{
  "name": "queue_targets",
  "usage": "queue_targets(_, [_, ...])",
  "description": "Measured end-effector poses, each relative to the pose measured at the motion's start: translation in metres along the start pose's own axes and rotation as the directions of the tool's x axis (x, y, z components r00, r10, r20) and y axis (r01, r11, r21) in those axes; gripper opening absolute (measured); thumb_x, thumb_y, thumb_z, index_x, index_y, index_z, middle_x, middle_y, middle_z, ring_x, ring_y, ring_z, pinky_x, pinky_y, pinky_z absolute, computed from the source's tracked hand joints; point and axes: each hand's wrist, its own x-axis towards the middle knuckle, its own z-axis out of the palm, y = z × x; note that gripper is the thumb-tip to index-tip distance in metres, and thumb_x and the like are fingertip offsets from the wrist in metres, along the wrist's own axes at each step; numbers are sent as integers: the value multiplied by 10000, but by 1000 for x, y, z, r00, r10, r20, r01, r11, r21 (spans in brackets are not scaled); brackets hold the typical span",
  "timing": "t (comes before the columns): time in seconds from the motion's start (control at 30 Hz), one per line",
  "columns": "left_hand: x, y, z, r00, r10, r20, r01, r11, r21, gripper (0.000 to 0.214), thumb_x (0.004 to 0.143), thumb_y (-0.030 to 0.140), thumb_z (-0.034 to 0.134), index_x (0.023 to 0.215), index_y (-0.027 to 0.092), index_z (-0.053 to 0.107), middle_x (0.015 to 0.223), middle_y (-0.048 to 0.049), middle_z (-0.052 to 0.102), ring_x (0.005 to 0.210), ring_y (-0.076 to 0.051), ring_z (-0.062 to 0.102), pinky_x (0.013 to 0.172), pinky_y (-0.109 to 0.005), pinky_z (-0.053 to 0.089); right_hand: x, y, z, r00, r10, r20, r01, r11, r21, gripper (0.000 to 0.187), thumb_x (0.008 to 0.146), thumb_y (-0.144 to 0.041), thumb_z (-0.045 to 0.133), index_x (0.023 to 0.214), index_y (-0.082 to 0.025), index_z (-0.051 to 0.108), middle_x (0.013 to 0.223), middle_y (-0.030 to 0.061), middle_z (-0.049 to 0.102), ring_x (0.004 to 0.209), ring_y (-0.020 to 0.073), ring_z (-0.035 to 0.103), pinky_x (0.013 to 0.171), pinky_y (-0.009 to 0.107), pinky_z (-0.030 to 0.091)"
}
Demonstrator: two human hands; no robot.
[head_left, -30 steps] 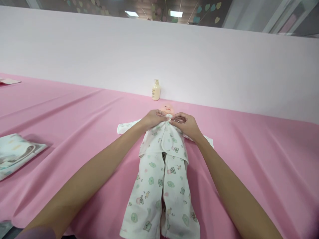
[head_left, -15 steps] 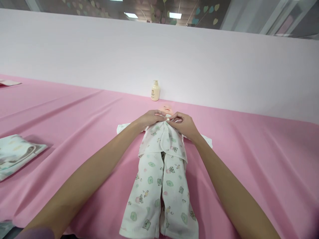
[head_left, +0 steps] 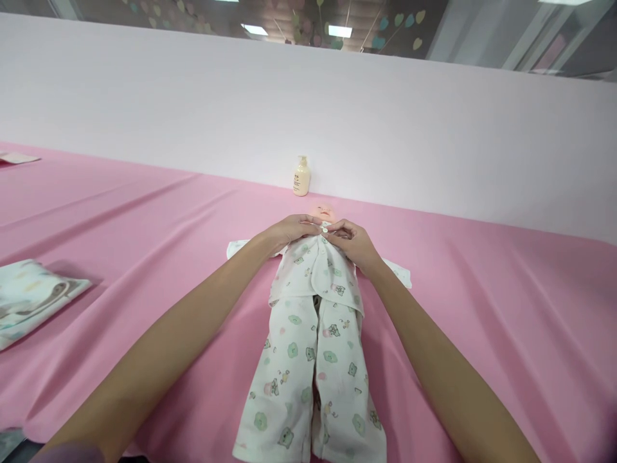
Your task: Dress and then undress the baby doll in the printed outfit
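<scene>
A baby doll (head_left: 324, 212) lies on its back, dressed in a white printed pajama top (head_left: 294, 276) and matching pajama pants (head_left: 289, 360). At the collar, my left hand (head_left: 295, 230) pinches the top's front edge. Opposite it, my right hand (head_left: 354, 243) pinches the other side of the front, close to a small white button (head_left: 324, 230) between my fingertips. Whether the button is through its hole I cannot tell. The top's sleeves stretch out to both sides, partly behind my forearms.
Behind the doll's head a cream pump bottle (head_left: 301, 177) stands against the white wall (head_left: 144, 96). A folded printed cloth (head_left: 36, 299) lies at left on the pink sheet (head_left: 159, 238). Another pale flat item (head_left: 17, 157) lies at the far left.
Both hands stay at the collar with only slight finger movement. The button now shows its face more between the fingertips. The view has shifted very slightly.
</scene>
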Motion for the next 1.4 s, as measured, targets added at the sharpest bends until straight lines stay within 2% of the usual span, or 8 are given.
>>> queue_targets(0.23, [5,-4,-5,1000,3,4,-3,999,45,510,714,371,916,1162,202,741,1080,-105,796,964,-240,753,837,-339,605,-4,-7,-9,996,23,91,-25,1000,14,416,764,-534,884,1046,-245,785,1128,71,806,1079,247,740,982,412,586])
queue_targets(0.47, [3,-2,-5,999,39,-31,-34,991,133,469,747,451,878,1128,211,746,1110,-91,785,974,-220,733,796,-290,572,0,-2,-2,996,-70,-61,69,997,-19,365,798,-529,854,1011,-244,771,1103,60,799,1050,218,732,1022,391,570])
queue_targets(0.67, [3,-1,-14,989,145,25,-146,945,292,398,778,452,855,1105,235,789,1151,-85,784,1007,-223,730,823,-293,569,0,0,-2,994,-87,-72,82,995,-64,349,844,-534,808,1050,-257,756,1143,46,777,1046,208,709,989,367,568])
queue_targets(0.77, [3,1,-16,979,197,58,-204,902,381,371,799,462,834,1105,253,813,1224,-76,779,1105,-246,718,881,-290,558,-1,-1,-3,994,-92,-56,87,992,-87,350,860,-546,793,1061,-261,763,1147,45,779,1051,211,709,984,372,568])
queue_targets(0.9, [-2,8,-16,972,201,124,-234,896,377,327,805,466,819,1082,294,830,1268,-45,776,1185,-249,699,910,-264,547,-1,1,-6,997,-83,-6,82,995,-60,362,860,-549,798,1075,-259,772,1149,50,790,1082,218,723,1008,381,569])
queue_targets(1.03, [-7,12,-15,974,178,139,-219,896,385,371,756,444,847,1098,303,826,1146,-42,795,1055,-236,724,836,-256,547,-1,3,-9,997,-78,21,79,996,-32,365,865,-554,795,1085,-263,778,1153,50,797,1078,217,733,998,380,579])
queue_targets(1.17, [-6,9,-14,972,190,140,-234,849,474,459,794,449,800,1227,298,791,1106,-51,763,864,-201,697,686,-254,511,-2,3,-10,995,-96,30,97,995,-24,327,881,-530,792,1073,-265,789,1163,46,798,1102,220,728,1013,378,568])
queue_targets(1.4, [-5,4,-3,968,224,117,-249,774,582,512,852,479,723,1327,292,697,1200,-48,692,959,-199,672,761,-271,524,-5,-4,-14,990,-62,124,69,996,-50,348,900,-545,768,1125,-281,797,1232,51,783,1075,241,729,970,397,574])
